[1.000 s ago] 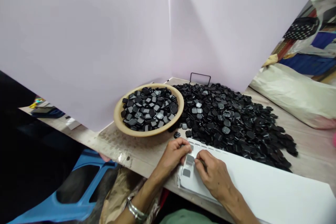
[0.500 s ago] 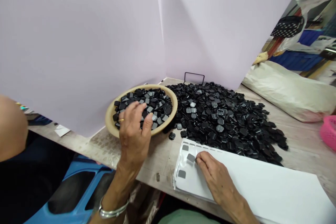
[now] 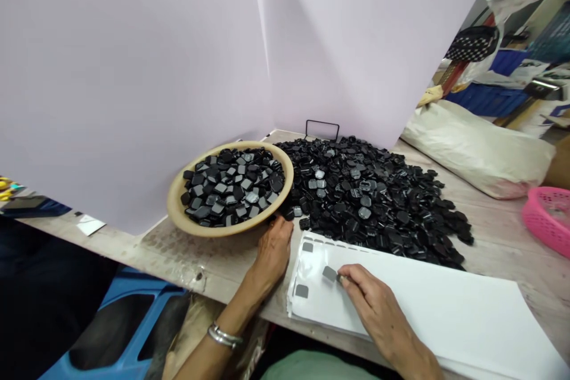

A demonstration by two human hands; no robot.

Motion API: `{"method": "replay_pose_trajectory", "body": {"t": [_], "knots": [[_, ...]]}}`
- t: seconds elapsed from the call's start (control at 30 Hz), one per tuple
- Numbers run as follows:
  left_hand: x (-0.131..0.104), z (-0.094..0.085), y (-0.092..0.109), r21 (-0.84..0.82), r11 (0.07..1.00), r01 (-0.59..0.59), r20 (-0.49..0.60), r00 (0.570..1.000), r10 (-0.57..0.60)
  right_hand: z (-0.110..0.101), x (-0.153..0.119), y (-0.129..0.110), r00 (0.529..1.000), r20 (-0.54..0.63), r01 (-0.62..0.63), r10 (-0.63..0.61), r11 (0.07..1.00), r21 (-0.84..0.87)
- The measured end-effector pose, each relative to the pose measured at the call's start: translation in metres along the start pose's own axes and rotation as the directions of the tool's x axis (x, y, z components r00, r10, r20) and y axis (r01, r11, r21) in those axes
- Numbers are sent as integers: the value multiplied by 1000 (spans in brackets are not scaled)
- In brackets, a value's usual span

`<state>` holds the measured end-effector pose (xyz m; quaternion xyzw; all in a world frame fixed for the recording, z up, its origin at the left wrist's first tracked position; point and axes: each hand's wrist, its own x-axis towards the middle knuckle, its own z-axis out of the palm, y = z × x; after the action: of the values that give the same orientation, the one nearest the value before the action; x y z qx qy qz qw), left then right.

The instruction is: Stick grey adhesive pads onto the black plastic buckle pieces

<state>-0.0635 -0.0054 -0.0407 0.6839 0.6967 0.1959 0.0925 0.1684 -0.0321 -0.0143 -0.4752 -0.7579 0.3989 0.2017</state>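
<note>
My left hand (image 3: 275,251) is at the near right rim of a cream bowl (image 3: 178,217), its fingertips closed by a small black piece beside the heap. What it grips is partly hidden. The bowl holds many small black and grey pieces (image 3: 229,187). Between thumb and finger, my right hand (image 3: 371,303) pinches a small grey sticker (image 3: 329,274) above a white sheet (image 3: 445,303). Two grey stickers (image 3: 301,291) lie on the sheet's left end. Behind the sheet spreads a large heap of black pieces (image 3: 369,190).
Pale panels (image 3: 133,71) stand behind the bowl. A black wire frame (image 3: 322,123) rises behind the heap. On the right are a whitish bag (image 3: 485,148) and a pink basket (image 3: 543,219). A blue chair (image 3: 129,320) is below the table's edge at the left.
My left hand has moved from over the bowl, right and down to the tabletop beside the rim. My right hand holds the grey sticker farther from the sheet's left edge. The view has shifted slightly.
</note>
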Motion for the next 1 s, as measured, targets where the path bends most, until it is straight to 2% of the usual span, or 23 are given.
{"method": "replay_pose_trajectory", "body": {"t": [0.17,0.27,0.47,0.63,0.67,0.7,0.73,0.77,0.8,0.83,0.87,0.93,1.0], "knots": [[-9,-1,0,-108,988,110,-52,992,-116,-1,0,3,999,-8,47,-47,998,33],[-8,0,0,-128,978,166,-29,985,-171,-1,0,4,997,-18,72,-71,997,41],[-1,-7,-6,-231,961,154,41,988,-148,-3,-3,6,997,-23,80,-79,993,90],[-7,-10,-2,-341,922,185,24,982,-188,-4,-7,8,987,-101,128,-121,989,68],[-9,-12,2,-441,870,222,47,973,-224,-4,-7,9,982,-123,151,-145,988,44],[-11,-15,7,-577,769,275,104,959,-265,-4,-8,10,974,-147,176,-172,984,13],[-14,-18,12,-713,613,340,198,936,-290,-4,-9,12,965,-171,200,-201,980,-22],[-16,-22,19,-811,418,408,309,907,-286,-4,-10,14,955,-190,222,-229,973,-58],[-19,-26,25,-853,228,469,414,875,-251,-5,-11,15,944,-209,240,-255,966,-92],[-22,-30,32,-852,86,517,493,847,-200,-5,-12,17,935,-222,256,-278,959,-121],[-24,-32,39,-836,-10,549,544,825,-150,-6,-13,18,927,-231,269,-296,953,-143],[-30,-33,50,-804,-104,585,593,802,-70,-8,-15,19,916,-243,285,-319,944,-165],[-34,-28,59,-787,-111,606,611,791,-12,-10,-18,19,909,-253,295,-331,940,-170]]}}
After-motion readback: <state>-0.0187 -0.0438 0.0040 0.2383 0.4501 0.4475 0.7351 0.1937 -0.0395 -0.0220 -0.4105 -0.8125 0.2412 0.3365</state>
